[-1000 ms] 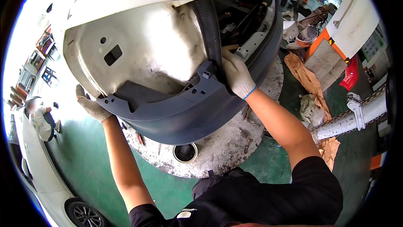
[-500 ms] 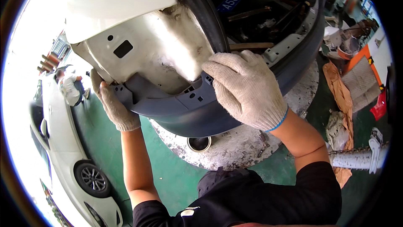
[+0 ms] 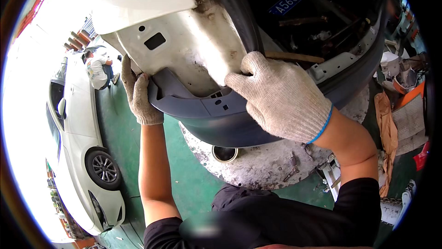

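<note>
A dark grey bumper (image 3: 221, 127) curves around the corner of a white car body (image 3: 202, 37), whose bare metal is scuffed and has cut-out holes. My left hand (image 3: 139, 94), in a knitted glove, grips the bumper's left end, with its fingers behind and its thumb in front. My right hand (image 3: 287, 97), gloved alike with a blue cuff edge, has its fingers bent over the bumper's upper edge beside a black rubber seal (image 3: 239, 14). The fingertips there are partly hidden.
A round, paint-spattered stand (image 3: 248, 170) lies below, bearing an open can (image 3: 224, 153). At left are a white car (image 3: 76, 134) and a crouching person (image 3: 97, 69). Brown paper (image 3: 386, 120) and scrap parts lie at right. A blue plate (image 3: 287, 2) lies inside the car's rear.
The view has shifted, so the car and bumper appear farther right. My right hand has changed its hold, its fingers now more bent at the bumper's upper edge. My left hand stays at the bumper's end.
</note>
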`<state>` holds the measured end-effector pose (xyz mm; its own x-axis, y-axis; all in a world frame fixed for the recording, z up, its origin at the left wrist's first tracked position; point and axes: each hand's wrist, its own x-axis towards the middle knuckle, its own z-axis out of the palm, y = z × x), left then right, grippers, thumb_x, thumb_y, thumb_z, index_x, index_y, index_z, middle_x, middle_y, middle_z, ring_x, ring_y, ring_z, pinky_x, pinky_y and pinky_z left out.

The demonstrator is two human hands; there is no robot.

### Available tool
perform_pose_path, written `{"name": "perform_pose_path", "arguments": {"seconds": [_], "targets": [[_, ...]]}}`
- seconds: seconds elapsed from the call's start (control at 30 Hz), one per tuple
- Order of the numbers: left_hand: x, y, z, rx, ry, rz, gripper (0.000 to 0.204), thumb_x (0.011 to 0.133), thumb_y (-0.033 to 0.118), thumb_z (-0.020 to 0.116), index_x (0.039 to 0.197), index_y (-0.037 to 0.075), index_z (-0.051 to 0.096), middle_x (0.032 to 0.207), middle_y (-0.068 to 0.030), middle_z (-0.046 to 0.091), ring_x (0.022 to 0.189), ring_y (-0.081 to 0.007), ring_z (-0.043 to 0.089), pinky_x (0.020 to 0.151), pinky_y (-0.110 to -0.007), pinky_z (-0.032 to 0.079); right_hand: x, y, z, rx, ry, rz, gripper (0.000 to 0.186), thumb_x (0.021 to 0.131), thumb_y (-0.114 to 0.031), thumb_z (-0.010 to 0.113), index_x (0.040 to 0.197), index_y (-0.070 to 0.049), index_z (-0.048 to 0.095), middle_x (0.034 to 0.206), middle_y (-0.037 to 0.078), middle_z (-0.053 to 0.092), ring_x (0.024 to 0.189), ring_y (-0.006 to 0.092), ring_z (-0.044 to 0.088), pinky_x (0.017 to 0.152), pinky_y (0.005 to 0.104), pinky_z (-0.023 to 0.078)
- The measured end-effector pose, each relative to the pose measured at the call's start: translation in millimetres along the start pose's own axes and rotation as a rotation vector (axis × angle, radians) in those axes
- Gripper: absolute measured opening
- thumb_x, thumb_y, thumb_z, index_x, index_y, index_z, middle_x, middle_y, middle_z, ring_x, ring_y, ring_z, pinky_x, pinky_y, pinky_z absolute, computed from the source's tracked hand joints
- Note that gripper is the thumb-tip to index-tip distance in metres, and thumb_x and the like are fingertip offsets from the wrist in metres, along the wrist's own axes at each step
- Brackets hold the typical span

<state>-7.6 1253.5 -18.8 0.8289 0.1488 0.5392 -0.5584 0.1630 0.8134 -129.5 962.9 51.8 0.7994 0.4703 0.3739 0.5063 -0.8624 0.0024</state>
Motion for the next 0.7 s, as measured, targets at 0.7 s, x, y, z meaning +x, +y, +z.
{"name": "perform_pose_path", "arguments": {"seconds": [0.7], "targets": [[-1.4,-46.1,-18.4,0.119,0.008,0.159,0.080,0.114,0.057,0.044,0.167,-0.002,0.039,0.174,-0.0208,0.035,0.161,-0.0314,0.033,0.133,-0.050,0.024,27.5,-20.6,-23.2,-0.135,-0.224,0.157,0.028,0.094,-0.010,0.072,0.122,-0.014,0.068,0.117,0.013,0.062,0.076,0.0300,0.075,0.064,0.0398,0.066]]}}
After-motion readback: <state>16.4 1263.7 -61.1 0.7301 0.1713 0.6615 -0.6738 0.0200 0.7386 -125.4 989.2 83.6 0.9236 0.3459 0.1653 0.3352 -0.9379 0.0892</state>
